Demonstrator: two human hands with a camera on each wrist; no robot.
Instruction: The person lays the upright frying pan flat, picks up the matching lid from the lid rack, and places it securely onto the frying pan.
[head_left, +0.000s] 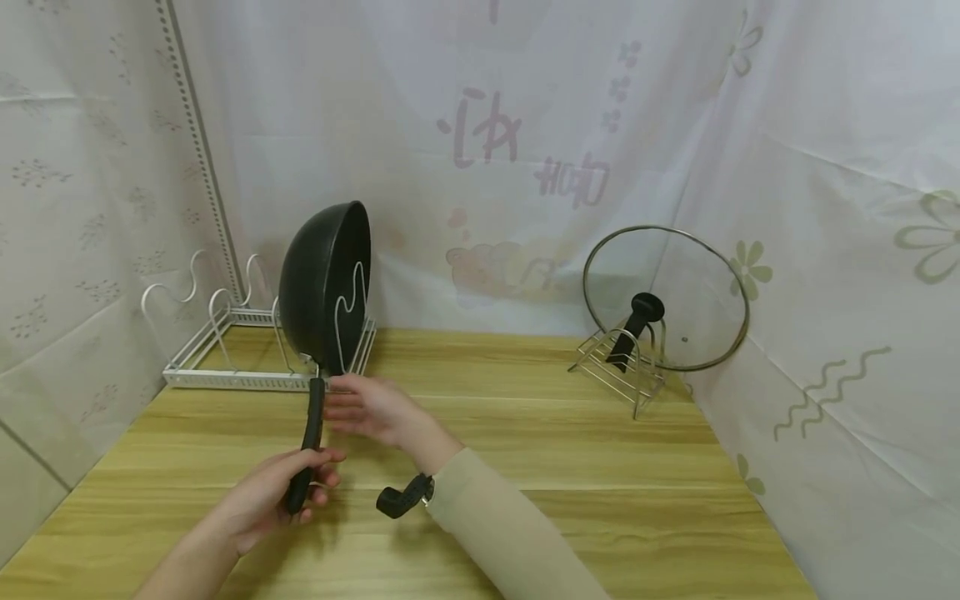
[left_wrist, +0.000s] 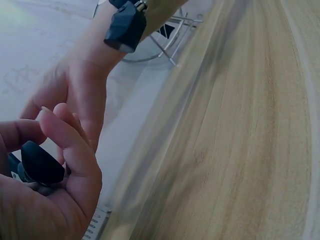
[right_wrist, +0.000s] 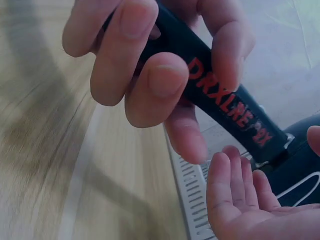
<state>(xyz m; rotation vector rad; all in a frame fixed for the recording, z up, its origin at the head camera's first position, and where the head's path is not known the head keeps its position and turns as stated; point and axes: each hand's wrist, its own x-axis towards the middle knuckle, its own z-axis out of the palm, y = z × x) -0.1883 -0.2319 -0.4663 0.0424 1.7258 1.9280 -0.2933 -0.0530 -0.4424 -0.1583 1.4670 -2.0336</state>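
A black wok [head_left: 306, 279] stands on its side in the white wire rack [head_left: 240, 380], its open face turned to the right. Its black handle [head_left: 316, 412] slopes down toward the person, and in the right wrist view it bears red lettering. My left hand [head_left: 262, 496] grips the handle near its lower end; its fingers [right_wrist: 157, 82] show curled at the handle in the right wrist view. Close to the handle's upper end is my right hand [head_left: 382, 412], with fingers extended and nothing held. In the right wrist view its palm [right_wrist: 260, 220] faces up beneath the handle.
At the right, a glass lid [head_left: 705, 287] with a black knob leans in a small metal wire stand [head_left: 637, 379]. A black wrist camera [head_left: 403, 497] juts from the right wrist. Patterned white cloth [head_left: 487, 167] hangs behind the wooden table [head_left: 510, 467].
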